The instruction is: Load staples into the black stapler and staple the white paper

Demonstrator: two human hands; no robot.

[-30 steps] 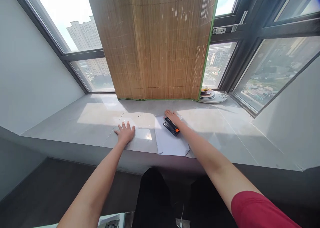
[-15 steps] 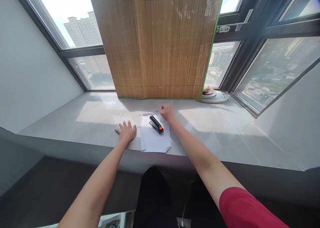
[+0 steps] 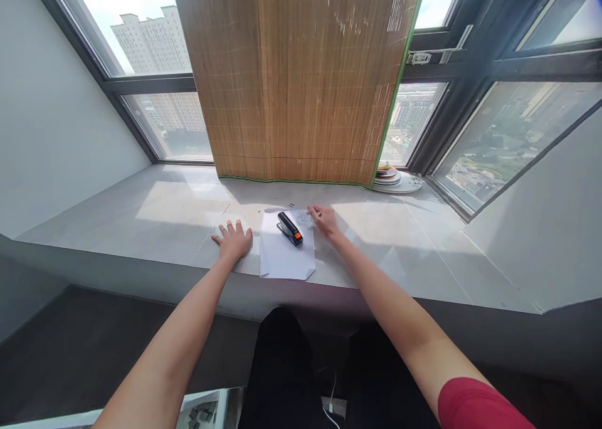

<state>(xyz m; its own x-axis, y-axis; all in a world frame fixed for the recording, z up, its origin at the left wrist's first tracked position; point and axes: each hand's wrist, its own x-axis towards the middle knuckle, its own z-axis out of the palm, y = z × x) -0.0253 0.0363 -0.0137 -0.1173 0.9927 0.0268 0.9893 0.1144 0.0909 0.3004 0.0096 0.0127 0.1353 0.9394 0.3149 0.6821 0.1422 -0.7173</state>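
White paper sheets [image 3: 282, 259] lie on the windowsill ledge, with small dark markings near their upper right corner. On top of them rests a black stapler [image 3: 290, 229] with an orange patch at its lower end. My left hand [image 3: 234, 241] lies flat to the left of the paper, fingers spread, holding nothing. At the paper's upper right corner is my right hand [image 3: 324, 221], its fingers pinched together. Whatever sits in that pinch, if anything, is too small to make out. Tiny dark bits [image 3: 291, 205], perhaps staples, lie just beyond the paper.
A bamboo blind [image 3: 301, 90] hangs down to the back of the ledge [image 3: 404, 253]. Stacked plates [image 3: 392, 181] stand at the back right by the window frame. Below the front edge are my legs, a white cable [image 3: 333, 391] and a white-framed box [image 3: 221, 407].
My right hand has moved from above the paper's top corner to its right side, turning from a fist into a pinch. My left hand stays flat. The view has shifted slightly.
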